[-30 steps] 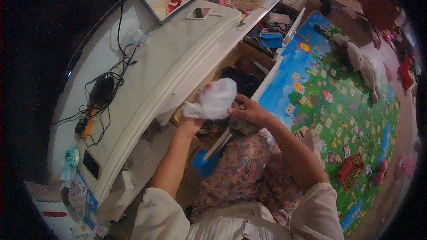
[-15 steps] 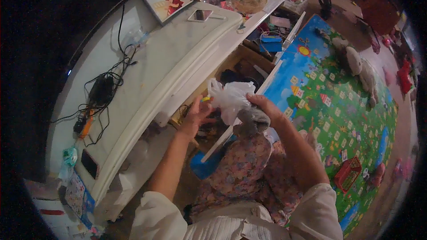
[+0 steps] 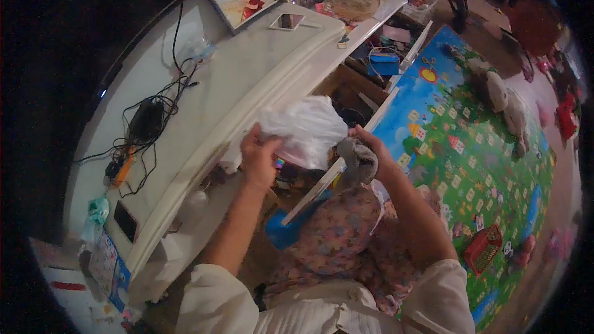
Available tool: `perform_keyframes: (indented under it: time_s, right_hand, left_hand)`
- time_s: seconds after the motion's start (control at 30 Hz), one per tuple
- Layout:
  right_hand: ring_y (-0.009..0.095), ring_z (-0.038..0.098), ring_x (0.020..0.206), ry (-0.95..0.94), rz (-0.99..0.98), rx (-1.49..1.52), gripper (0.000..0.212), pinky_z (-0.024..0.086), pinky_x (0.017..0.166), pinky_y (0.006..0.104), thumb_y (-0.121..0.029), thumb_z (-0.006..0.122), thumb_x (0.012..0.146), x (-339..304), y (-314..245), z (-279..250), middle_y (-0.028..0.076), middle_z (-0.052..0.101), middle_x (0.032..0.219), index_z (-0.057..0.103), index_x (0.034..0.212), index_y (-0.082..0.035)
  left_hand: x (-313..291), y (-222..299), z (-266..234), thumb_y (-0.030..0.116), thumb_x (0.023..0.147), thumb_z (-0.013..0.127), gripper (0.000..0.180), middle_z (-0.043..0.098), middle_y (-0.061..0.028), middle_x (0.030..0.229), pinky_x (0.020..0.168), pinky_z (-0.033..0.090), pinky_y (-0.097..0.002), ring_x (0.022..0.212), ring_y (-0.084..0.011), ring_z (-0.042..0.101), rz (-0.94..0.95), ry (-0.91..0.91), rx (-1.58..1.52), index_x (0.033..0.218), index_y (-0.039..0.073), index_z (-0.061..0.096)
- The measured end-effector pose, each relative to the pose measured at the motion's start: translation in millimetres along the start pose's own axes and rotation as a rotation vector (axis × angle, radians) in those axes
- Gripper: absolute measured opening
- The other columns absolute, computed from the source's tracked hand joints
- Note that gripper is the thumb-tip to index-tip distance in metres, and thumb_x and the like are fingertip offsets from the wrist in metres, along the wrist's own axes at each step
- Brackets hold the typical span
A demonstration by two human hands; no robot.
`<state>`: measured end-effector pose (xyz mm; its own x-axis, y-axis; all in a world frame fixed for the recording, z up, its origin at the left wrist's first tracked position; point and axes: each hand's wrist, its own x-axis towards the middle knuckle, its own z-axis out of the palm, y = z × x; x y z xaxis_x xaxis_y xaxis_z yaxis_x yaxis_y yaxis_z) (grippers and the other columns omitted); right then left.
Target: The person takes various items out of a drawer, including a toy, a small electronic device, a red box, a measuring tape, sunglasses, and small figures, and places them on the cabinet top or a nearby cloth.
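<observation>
The person is holding a white plastic bag [image 3: 306, 130] up over an open drawer [image 3: 346, 96] of the long white cabinet [image 3: 247, 80]. The left hand [image 3: 258, 158] is pinching the bag's edge at seven o'clock of it; the right hand [image 3: 371, 148], at four o'clock, is closing round the other edge together with a grey cloth [image 3: 359, 161]. That doubled grip looks risky: the thin plastic could be slipping free, letting the bag sag or the cloth drop into the cluttered drawer. Beyond them, at three o'clock, the colourful play mat [image 3: 470, 161] is lying.
</observation>
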<state>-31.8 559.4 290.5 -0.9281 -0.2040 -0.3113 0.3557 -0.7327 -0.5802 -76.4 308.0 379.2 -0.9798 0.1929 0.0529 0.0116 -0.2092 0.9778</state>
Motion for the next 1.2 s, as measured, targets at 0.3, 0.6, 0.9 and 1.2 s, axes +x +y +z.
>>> perform_keyframes:
  time_s: [0.3,0.6,0.9,1.2]
  right_hand:
    - [0.023,0.06,0.073,0.2,0.007,0.019,0.029,0.05,0.068,0.0367,-0.037,0.058,0.083,2.1,-6.3,21.0,0.01,0.062,0.085,0.059,0.089,-0.008]
    - [0.018,0.058,0.073,0.375,-0.142,-0.514,0.025,0.049,0.067,0.0327,-0.023,0.061,0.082,6.6,11.8,6.4,0.009,0.061,0.084,0.059,0.098,-0.003]
    - [0.021,0.06,0.079,0.335,-0.221,-1.126,0.025,0.048,0.071,0.0347,-0.025,0.061,0.081,0.4,13.3,4.2,0.013,0.064,0.088,0.063,0.095,-0.005]
    - [0.021,0.059,0.079,0.298,-0.211,-1.099,0.023,0.048,0.071,0.0343,-0.025,0.061,0.08,-3.7,6.2,0.5,0.012,0.064,0.087,0.063,0.09,-0.005]
  left_hand:
    - [62.2,84.0,-122.0,0.013,0.072,0.069,0.053,0.046,-0.0143,0.122,0.076,0.05,-0.0351,0.104,-0.0276,0.053,0.071,0.412,0.354,0.119,0.001,0.046]
    - [-21.0,-83.3,-50.8,0.009,0.082,0.055,0.02,0.06,-0.0137,0.093,0.077,0.046,-0.0413,0.09,-0.0347,0.057,0.309,-0.015,1.083,0.101,0.004,0.056]
    - [63.4,-193.7,-60.6,0.013,0.077,0.06,0.041,0.051,-0.0193,0.11,0.09,0.042,-0.0405,0.102,-0.0361,0.052,0.094,0.033,1.508,0.115,0.0,0.048]
    - [61.1,-178.3,-56.5,0.013,0.066,0.069,0.059,0.043,-0.0191,0.125,0.095,0.039,-0.0432,0.109,-0.0364,0.048,-0.13,-0.156,1.45,0.119,0.002,0.045]
